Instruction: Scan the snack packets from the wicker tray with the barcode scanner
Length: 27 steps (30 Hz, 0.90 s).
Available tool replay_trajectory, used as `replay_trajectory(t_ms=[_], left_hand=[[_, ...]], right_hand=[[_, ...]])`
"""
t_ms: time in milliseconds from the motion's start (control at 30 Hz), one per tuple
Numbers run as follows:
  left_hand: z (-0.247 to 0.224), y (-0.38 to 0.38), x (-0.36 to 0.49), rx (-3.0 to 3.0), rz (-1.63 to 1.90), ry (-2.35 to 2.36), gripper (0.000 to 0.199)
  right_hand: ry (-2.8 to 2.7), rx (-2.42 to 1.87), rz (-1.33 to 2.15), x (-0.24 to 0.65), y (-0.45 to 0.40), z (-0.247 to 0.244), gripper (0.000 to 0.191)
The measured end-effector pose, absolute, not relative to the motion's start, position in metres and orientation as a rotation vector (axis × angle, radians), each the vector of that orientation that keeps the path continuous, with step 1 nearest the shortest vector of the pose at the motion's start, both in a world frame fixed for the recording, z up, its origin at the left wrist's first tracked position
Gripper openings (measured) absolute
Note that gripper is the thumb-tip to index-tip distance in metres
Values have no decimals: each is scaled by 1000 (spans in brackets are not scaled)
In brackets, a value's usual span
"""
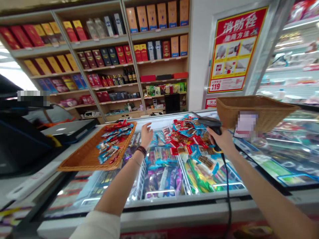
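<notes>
My right hand [223,141] is wrapped round the handle of a black corded scanner [209,122], whose head is over a pile of small red and blue snack packets [189,132] on the freezer's glass top. My left hand [147,134], with a dark beaded bracelet at the wrist, is raised between that pile and an orange wicker tray [87,157]. Its fingers are apart and nothing shows in them. More red and blue packets [109,144] lie in the right part of the tray.
A brown wicker basket [224,113] stands at the right behind the scanner. The scanner's cable [228,186] hangs over the freezer's front edge [174,207]. Dark equipment [22,142] stands at the left. Shelves of boxes [112,56] line the back wall.
</notes>
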State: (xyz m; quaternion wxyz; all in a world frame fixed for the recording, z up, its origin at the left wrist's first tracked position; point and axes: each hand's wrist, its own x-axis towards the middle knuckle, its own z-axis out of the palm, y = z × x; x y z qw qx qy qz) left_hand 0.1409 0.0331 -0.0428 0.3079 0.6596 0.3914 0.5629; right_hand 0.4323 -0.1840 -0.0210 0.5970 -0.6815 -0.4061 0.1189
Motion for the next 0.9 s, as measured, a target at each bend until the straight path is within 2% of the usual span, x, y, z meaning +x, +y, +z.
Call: replay_trajectory(t_ms=[200,300,400,500,633,800,900], left_hand=[[-32,36,-5,2032,1433,1685,41],[-33,29,-61,2049,1199,2003,46],[-41,24,-95,2095,896,2101,53],[-52,24,-108,2056,703,2095,50],[-56,25,-105,1877,802,2084,49],[-45,14,-100,1962,439,2206,30],[-42,10,-93,2007,744,1998,31]], right_hand=[[-1084,-1416,437,343,-128,-23,45],[-1185,-1369,501,293,-108,-31,46],[-1308,-1356,549,250,-98,-43,46],[-1449,-1418,528,221,-97,-53,42],[-1642,-1444,389,207,-105,-62,35],[-1725,-1433,252,207,-112,-67,37],[-1720,-1453,260,207,-112,-69,37]])
